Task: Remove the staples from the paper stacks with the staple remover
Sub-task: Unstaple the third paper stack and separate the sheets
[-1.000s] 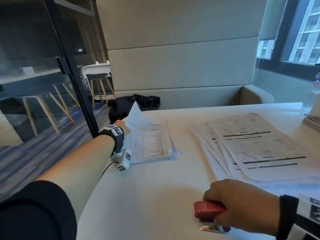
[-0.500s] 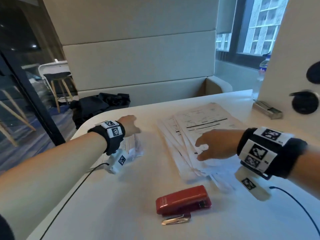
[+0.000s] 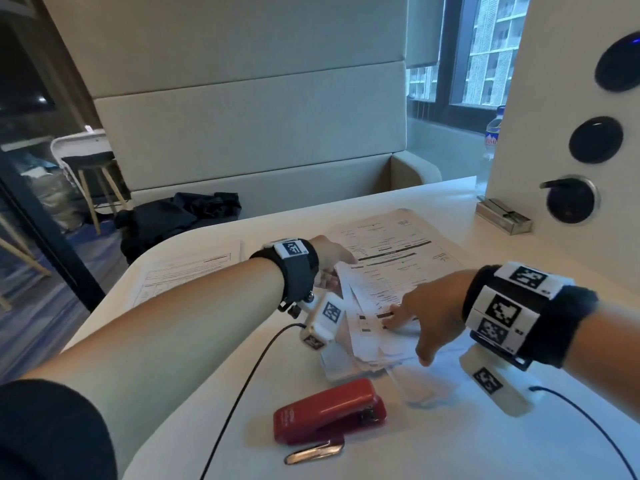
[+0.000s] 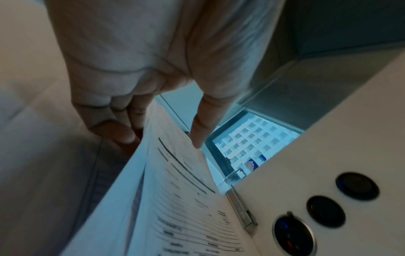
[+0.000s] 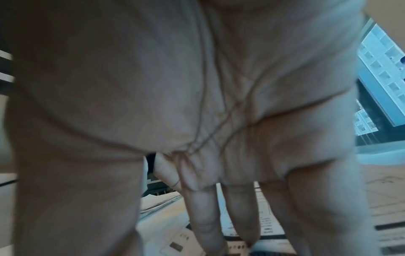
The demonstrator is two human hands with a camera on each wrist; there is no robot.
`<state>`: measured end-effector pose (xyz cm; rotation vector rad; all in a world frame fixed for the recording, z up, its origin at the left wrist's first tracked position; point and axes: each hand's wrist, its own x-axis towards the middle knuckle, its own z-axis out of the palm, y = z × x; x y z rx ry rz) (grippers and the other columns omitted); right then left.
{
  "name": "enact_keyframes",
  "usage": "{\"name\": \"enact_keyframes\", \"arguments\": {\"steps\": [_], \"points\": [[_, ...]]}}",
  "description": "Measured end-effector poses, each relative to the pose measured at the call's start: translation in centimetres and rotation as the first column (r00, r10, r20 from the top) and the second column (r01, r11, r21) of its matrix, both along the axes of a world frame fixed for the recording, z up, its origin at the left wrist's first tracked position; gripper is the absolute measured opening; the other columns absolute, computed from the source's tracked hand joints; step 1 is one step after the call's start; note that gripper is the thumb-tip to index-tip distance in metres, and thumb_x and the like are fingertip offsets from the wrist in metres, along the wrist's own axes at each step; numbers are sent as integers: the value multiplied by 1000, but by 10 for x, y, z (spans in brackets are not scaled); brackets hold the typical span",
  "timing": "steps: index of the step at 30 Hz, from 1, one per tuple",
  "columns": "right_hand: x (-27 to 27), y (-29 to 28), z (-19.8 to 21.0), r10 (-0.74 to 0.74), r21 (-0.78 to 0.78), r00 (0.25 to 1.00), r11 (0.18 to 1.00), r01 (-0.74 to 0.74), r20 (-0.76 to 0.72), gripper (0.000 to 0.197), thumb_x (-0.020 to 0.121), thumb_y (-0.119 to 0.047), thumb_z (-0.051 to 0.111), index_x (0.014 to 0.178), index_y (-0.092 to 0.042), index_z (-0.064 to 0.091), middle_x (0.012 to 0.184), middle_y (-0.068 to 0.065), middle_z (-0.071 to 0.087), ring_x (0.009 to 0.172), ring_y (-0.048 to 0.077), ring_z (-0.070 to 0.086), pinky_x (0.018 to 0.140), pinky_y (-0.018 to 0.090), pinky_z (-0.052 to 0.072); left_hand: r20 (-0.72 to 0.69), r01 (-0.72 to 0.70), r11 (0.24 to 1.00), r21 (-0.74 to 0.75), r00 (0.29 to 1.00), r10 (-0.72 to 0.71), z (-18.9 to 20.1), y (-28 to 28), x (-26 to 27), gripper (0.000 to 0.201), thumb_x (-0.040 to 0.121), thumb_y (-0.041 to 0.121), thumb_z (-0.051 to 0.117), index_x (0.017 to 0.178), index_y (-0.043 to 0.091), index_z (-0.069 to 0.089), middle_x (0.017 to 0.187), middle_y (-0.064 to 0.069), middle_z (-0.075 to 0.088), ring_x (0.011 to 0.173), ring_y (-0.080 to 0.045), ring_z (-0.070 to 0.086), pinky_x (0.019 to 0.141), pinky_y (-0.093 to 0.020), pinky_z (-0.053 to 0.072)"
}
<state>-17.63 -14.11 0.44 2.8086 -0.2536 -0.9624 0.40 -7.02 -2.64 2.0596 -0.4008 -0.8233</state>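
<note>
A fanned stack of printed papers (image 3: 398, 258) lies in the middle of the white table (image 3: 214, 393). My left hand (image 3: 332, 259) grips its left edge and lifts it a little. In the left wrist view the thumb (image 4: 202, 128) lies on top of the sheets (image 4: 179, 190) and the fingers (image 4: 118, 131) curl underneath. My right hand (image 3: 426, 317) lies flat on the near part of the stack, its straight fingers (image 5: 203, 221) pressing the paper. The red staple remover (image 3: 329, 410), with a metal tongue (image 3: 315, 453) under it, lies alone on the table in front of both hands.
A second paper stack (image 3: 187, 271) lies flat at the table's left. A small metal box (image 3: 504, 218) stands at the back right by a white panel with round sockets (image 3: 595, 140). A black bag (image 3: 180, 216) sits on the bench behind. A bottle (image 3: 493, 133) stands by the window.
My right hand let go of the red staple remover and moved onto the fanned papers. My left hand left the left stack and took hold of the fanned stack's edge.
</note>
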Motion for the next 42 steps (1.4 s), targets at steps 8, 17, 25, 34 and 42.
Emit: {"name": "enact_keyframes", "arguments": {"steps": [8, 17, 25, 34, 42], "points": [[1, -3, -6, 6, 2, 1000, 1000, -6, -3, 75, 83, -50, 63, 149, -38, 29, 154, -4, 32, 137, 23, 36, 108, 47, 35, 257, 197, 975, 106, 941, -218, -3, -7, -29, 40, 85, 2, 65, 124, 4, 58, 118, -14, 65, 102, -34, 64, 85, -44, 56], [-7, -6, 1, -137, 200, 976, 975, 101, 171, 55, 90, -48, 57, 142, -41, 42, 153, -9, 35, 140, 17, 32, 116, 40, 24, 456, 164, 974, -157, 887, -76, 25, 11, -31, 33, 89, 1, 59, 121, 7, 62, 114, -9, 65, 87, -22, 56, 71, -25, 43], [-7, 20, 4, -69, 201, 986, 979, 38, 153, 48, 93, -45, 54, 141, -39, 45, 151, -12, 39, 139, 14, 35, 116, 38, 24, 482, -107, 881, -462, 803, 350, 110, 80, -22, 17, 93, 0, 52, 95, 12, 64, 89, -2, 63, 81, -19, 59, 68, -17, 50], [-4, 18, 11, -99, 60, 990, 994, 93, 103, 44, 96, -34, 52, 139, -25, 51, 146, -2, 46, 134, 22, 43, 112, 36, 32, 767, -228, 969, 92, 637, 76, 153, 185, -15, 31, 99, 17, 48, 128, 8, 53, 107, -14, 59, 92, -28, 54, 72, -28, 35], [-6, 70, 4, 7, 374, 981, 924, -80, 192, 81, 61, -80, 64, 131, -42, 50, 135, -20, 53, 125, 5, 49, 112, 43, 31, 563, -3, 853, 522, 753, -342, 96, 246, -15, 17, 90, 11, 59, 83, 22, 70, 85, 1, 70, 90, -20, 66, 84, -38, 52]]}}
